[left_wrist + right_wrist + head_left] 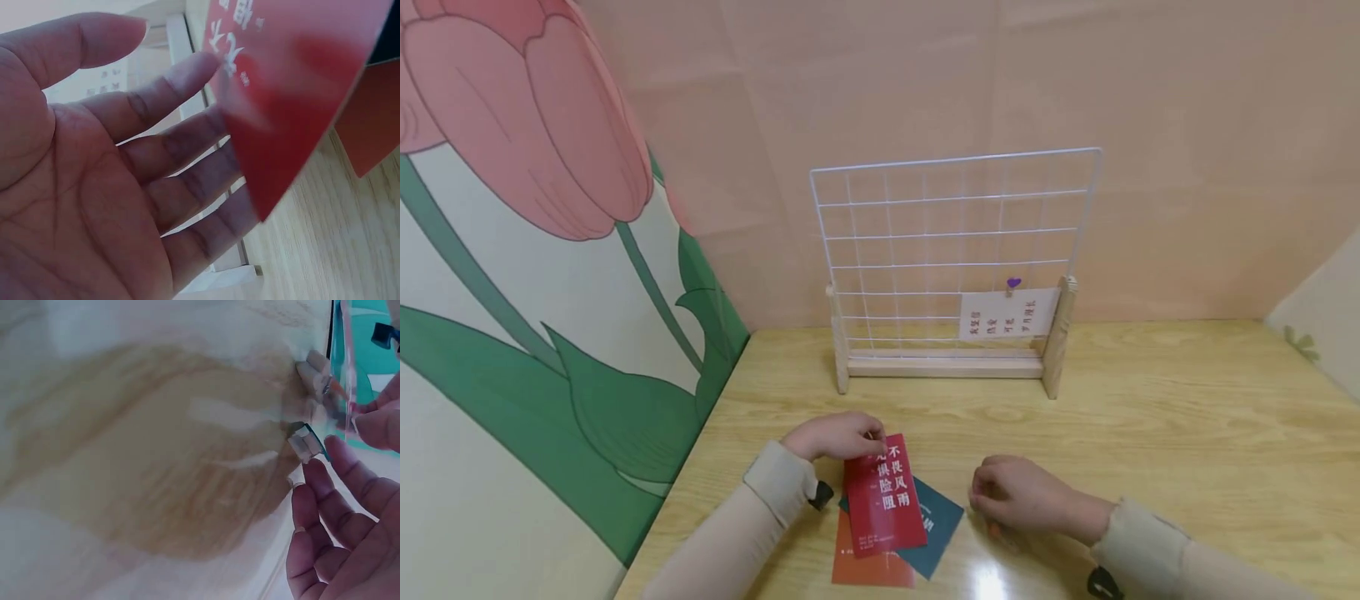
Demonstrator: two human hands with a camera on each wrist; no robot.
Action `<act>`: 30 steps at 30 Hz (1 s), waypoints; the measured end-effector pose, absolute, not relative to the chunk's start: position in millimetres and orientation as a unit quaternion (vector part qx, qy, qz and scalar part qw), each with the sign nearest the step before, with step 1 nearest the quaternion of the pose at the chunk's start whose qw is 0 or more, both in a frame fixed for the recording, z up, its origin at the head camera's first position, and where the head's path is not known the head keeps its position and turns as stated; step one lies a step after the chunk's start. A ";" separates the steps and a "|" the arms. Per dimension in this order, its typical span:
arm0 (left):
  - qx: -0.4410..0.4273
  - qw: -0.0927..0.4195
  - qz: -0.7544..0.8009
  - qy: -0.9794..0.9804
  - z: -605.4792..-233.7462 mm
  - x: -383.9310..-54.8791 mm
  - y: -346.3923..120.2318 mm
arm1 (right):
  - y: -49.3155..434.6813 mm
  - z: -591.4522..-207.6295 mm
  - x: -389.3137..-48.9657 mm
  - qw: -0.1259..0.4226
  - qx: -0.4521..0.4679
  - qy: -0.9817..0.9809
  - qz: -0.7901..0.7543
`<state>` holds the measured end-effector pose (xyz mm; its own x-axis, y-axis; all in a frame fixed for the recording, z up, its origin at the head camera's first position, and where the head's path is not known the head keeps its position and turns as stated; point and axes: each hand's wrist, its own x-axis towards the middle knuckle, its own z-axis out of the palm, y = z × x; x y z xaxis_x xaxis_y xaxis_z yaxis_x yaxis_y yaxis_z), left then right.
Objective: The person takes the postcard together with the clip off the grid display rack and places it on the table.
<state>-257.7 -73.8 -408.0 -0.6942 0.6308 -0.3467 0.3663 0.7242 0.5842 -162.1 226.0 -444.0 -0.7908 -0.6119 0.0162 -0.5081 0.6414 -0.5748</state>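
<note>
Beside the upper left corner of a red card (887, 492) with white lettering is my left hand (835, 436). In the left wrist view its fingers (181, 147) reach behind the red card's edge, while the thumb stands apart from the card. A dark teal card (940, 533) and an orange card (872, 571) lie partly under the red one. My right hand (1022, 492) is low over the table to their right, fingers bent. A small wooden clip (304, 445) shows at its fingertips; a second clip (319, 372) is near the thumb. Whether either is pinched is unclear.
Behind the hands stands a white wire grid (925, 237) on a wooden base (943, 367). A white card (985, 312) hangs low at its right, held by a clip with a purple heart (1014, 283). A tulip-painted wall (527, 167) borders the table's left.
</note>
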 end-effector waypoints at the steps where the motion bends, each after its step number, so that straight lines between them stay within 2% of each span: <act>1: 0.281 0.274 0.233 0.890 -407.4 -257.3 -73.1 | 226.6 -444.5 -162.1 0.091 -0.310 0.902 -0.288; 10: 0.292 0.264 0.223 0.892 -406.7 -259.8 -66.7 | 232.6 -443.5 -165.3 0.086 -0.295 0.910 -0.279; 17: 0.319 0.189 0.246 0.896 -396.5 -271.3 -46.3 | 245.7 -419.4 -191.1 0.001 -0.277 0.933 -0.228; 24: 0.310 0.121 0.255 0.908 -384.3 -278.2 -18.3 | 247.0 -394.1 -209.3 -0.094 -0.235 0.946 -0.205; 26: 0.300 0.097 0.257 0.914 -382.0 -278.4 -10.4 | 245.9 -391.3 -211.6 -0.105 -0.206 0.953 -0.198; 30: 0.285 0.067 0.248 0.923 -376.9 -275.9 4.7 | 245.3 -389.2 -216.1 -0.093 -0.160 0.963 -0.198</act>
